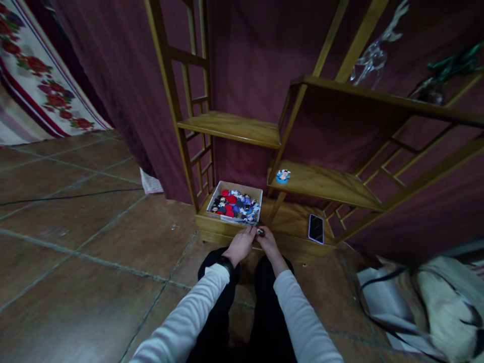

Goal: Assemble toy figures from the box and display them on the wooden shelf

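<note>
My left hand (241, 243) and my right hand (266, 239) meet just in front of a white box (235, 203) full of small coloured figures, red, blue and black. Both hands pinch a small dark item (260, 232) between their fingertips; I cannot make out what it is. The box sits on the bottom board of a wooden shelf unit (230, 127). A single blue figure (283, 175) lies on the low right shelf (325, 184).
A phone (316, 228) lies flat on the bottom board to the right of my hands. Dark red fabric hangs behind the shelves. A bag and cloth (434, 297) lie on the tiled floor at right. A black cable (68, 196) runs across the floor at left.
</note>
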A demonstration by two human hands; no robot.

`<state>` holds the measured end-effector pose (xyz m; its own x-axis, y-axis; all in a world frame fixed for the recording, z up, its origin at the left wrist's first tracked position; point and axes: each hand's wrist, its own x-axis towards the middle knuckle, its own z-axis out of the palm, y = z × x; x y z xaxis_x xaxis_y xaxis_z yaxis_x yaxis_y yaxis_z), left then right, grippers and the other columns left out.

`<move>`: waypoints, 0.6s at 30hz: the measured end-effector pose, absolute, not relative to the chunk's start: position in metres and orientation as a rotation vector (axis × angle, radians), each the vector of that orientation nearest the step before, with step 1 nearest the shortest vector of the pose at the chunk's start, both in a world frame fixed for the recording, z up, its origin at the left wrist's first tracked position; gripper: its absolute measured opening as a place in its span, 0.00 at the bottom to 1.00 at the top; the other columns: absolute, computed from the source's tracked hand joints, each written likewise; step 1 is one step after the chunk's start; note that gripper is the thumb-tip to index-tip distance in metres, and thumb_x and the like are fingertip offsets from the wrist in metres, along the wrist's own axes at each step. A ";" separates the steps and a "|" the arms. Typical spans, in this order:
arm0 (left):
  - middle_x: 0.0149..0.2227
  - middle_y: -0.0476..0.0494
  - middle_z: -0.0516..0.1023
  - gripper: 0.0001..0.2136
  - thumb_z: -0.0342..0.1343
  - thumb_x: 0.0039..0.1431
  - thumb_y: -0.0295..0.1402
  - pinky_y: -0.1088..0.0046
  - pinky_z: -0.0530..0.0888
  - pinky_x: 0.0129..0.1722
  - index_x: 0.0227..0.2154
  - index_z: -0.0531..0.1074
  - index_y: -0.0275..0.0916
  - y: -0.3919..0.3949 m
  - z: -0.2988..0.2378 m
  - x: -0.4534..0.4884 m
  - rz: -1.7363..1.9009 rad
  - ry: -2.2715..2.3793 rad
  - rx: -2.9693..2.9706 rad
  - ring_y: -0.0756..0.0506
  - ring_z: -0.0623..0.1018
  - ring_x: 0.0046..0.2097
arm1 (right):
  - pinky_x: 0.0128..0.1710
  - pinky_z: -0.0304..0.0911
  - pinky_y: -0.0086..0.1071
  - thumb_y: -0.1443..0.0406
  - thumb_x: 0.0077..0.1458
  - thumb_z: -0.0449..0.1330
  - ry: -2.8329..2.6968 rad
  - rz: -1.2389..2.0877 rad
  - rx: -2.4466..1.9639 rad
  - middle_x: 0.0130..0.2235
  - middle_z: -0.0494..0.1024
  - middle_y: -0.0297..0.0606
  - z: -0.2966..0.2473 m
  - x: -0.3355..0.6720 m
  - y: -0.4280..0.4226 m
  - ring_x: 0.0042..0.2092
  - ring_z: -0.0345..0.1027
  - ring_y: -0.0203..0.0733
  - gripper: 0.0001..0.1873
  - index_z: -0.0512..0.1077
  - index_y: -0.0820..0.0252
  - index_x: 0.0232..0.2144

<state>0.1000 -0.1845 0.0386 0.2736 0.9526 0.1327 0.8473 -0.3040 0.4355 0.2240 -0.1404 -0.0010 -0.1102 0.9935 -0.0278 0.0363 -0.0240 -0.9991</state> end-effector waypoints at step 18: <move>0.50 0.38 0.68 0.23 0.48 0.50 0.21 0.68 0.64 0.50 0.51 0.60 0.40 -0.179 0.040 0.097 0.742 1.517 1.986 0.43 0.70 0.51 | 0.39 0.59 0.33 0.66 0.39 0.59 -1.500 0.980 -1.263 0.33 0.73 0.34 -0.008 0.227 -0.141 0.37 0.66 0.41 0.11 0.70 0.57 0.31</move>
<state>0.0975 -0.1786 0.0402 0.2193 0.9698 0.1070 0.6801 -0.2306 0.6959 0.2273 -0.1414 -0.0077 -0.0571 0.9872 0.1487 0.2608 0.1586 -0.9523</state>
